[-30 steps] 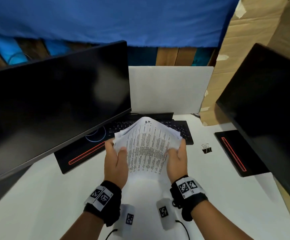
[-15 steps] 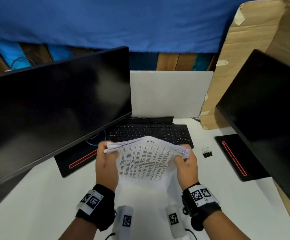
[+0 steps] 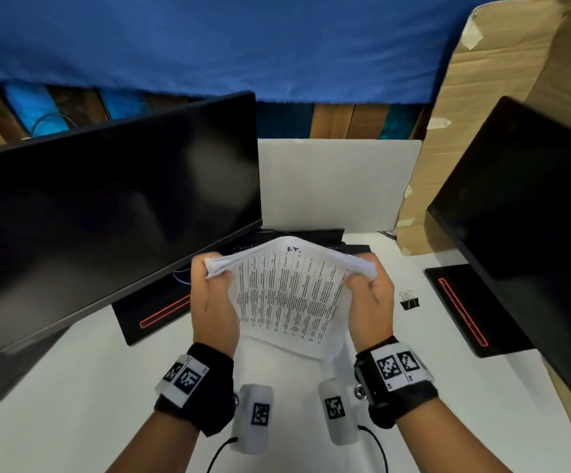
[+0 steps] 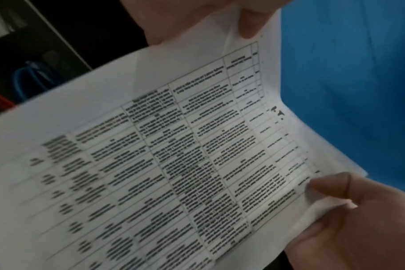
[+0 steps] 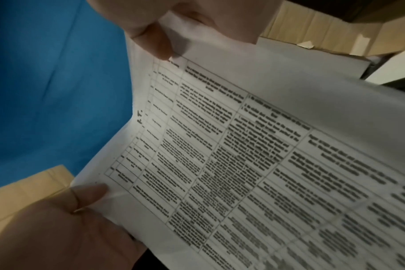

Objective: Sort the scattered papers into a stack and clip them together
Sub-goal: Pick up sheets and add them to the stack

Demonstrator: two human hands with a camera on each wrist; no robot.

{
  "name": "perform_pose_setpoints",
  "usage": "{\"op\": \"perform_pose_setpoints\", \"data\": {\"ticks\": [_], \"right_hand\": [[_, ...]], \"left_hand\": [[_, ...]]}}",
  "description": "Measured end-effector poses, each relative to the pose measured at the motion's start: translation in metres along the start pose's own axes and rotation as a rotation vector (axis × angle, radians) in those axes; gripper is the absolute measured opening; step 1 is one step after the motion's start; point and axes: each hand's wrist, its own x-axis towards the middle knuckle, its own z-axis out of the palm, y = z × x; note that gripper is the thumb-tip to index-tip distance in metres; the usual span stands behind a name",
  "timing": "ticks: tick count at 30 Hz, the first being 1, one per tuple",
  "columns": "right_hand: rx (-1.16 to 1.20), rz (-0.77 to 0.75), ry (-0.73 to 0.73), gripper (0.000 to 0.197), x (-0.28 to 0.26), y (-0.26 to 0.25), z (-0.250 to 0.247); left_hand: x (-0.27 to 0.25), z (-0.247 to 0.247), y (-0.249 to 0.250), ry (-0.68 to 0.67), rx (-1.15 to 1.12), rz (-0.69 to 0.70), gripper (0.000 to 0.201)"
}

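Note:
A stack of white printed papers point(image 3: 287, 295) is held above the white desk point(image 3: 72, 387), bowed upward, with its lower edge down near the desk. My left hand point(image 3: 214, 285) grips the stack's upper left corner and my right hand point(image 3: 367, 285) grips the upper right corner. In the left wrist view my left thumb point(image 4: 247, 27) lies on the top sheet point(image 4: 173, 164). The right wrist view shows my right thumb point(image 5: 160, 42) doing the same on that sheet point(image 5: 243, 164). A black binder clip point(image 3: 409, 301) lies on the desk just right of my right hand, apart from it.
A large black monitor point(image 3: 106, 216) stands at the left and another point(image 3: 533, 233) at the right, each on a black base with a red line point(image 3: 161, 315) point(image 3: 465, 312). A keyboard point(image 3: 355, 249) sits behind the papers, mostly hidden. Cardboard boxes point(image 3: 482, 97) rise at the back right.
The stack dropped toward the desk half a second ago and has since come up again, covering the keyboard. Both hands kept their hold on its top corners.

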Motion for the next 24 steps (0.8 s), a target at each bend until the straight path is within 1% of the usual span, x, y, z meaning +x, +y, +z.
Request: {"op": "perform_pose_setpoints", "data": {"ticks": [2,3,4,9,10,12,13,14,16,18,21,22,23,24], "right_hand": [[-0.036,0.044,-0.025,0.017,-0.006,0.009,0.001],[-0.048,0.081,-0.021,0.018,-0.010,0.015,0.003],[-0.058,0.125,0.001,0.021,-0.012,0.023,0.003],[-0.011,0.290,0.094,0.028,-0.010,0.042,0.001],[-0.004,0.321,0.111,0.033,-0.012,0.045,0.002],[0.027,0.343,0.123,0.036,-0.015,0.043,0.004],[0.049,0.336,0.118,0.036,-0.015,0.039,0.005],[0.075,0.324,0.120,0.037,-0.013,0.034,0.005],[0.108,0.315,0.150,0.032,-0.012,0.028,0.002],[0.073,0.349,0.168,0.031,-0.015,0.031,0.001],[-0.052,0.348,0.035,0.032,-0.020,0.043,0.002],[-0.086,0.337,0.032,0.029,-0.015,0.046,0.000],[-0.131,0.308,0.062,0.030,-0.009,0.046,-0.004],[-0.195,0.236,0.109,0.038,-0.002,0.041,-0.009]], "left_hand": [[-0.007,-0.004,-0.013,0.019,0.000,-0.066,0.011],[-0.012,-0.005,-0.019,0.021,0.001,-0.099,0.005],[-0.016,-0.005,-0.023,0.025,0.004,-0.125,0.004],[-0.020,0.001,-0.032,0.032,0.026,-0.197,0.012],[-0.021,0.000,-0.038,0.033,0.034,-0.232,0.015],[-0.024,0.000,-0.045,0.039,0.024,-0.309,0.034],[-0.024,0.000,-0.047,0.038,0.006,-0.336,0.041],[-0.023,0.002,-0.045,0.032,-0.014,-0.335,0.042],[-0.021,0.005,-0.041,0.019,-0.036,-0.306,0.036],[-0.022,0.005,-0.043,0.008,0.017,-0.294,0.029],[-0.023,-0.006,-0.052,-0.056,0.133,-0.292,0.034],[-0.019,-0.010,-0.051,-0.080,0.193,-0.254,0.032],[-0.013,-0.013,-0.049,-0.107,0.263,-0.196,0.027],[-0.006,-0.014,-0.044,-0.149,0.344,-0.125,0.020]]}}
